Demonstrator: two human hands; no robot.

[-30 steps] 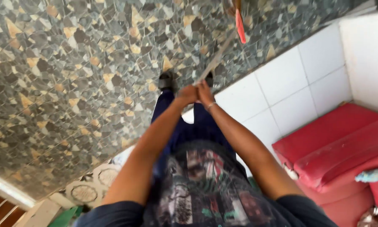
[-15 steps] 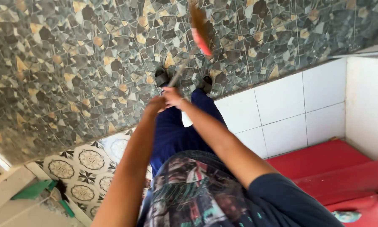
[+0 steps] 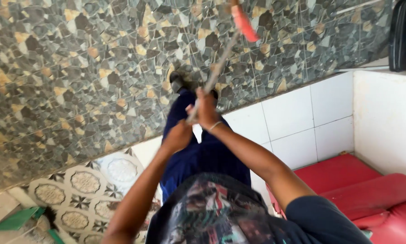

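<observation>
Lower left corner: green dustpan-like item (image 3: 15, 219), partly cut off by frame edge, resting on patterned floor tiles (image 3: 83, 183) w/ round motifs. Above those: dark stone-pattern floor (image 3: 76, 77) in grey, black and tan, filling most of the upper view.

Centre: left hand (image 3: 178, 135) closed around lower end of broom handle (image 3: 214, 74); fingers wrapped, no gap visible. Right hand (image 3: 206, 108) just above and beside it, also closed tight on the handle; thin band at the wrist. Both arms extended fwd from the body. Handle runs diagonally up and to the right, across the stone-pattern floor, to a red broom head (image 3: 244, 22) near the top edge; blurred, detail not readable. Shoes (image 3: 180, 81) on the floor beneath the hands, partly hidden by the handle and the right hand. Blue trousers (image 3: 198, 158) below.

Right: white tiled wall (image 3: 302, 122) meets floor at a diagonal line. Red cushioned seat (image 3: 361, 190) lower right. Black object (image 3: 403, 36) top right corner, type cannot be told.
</observation>
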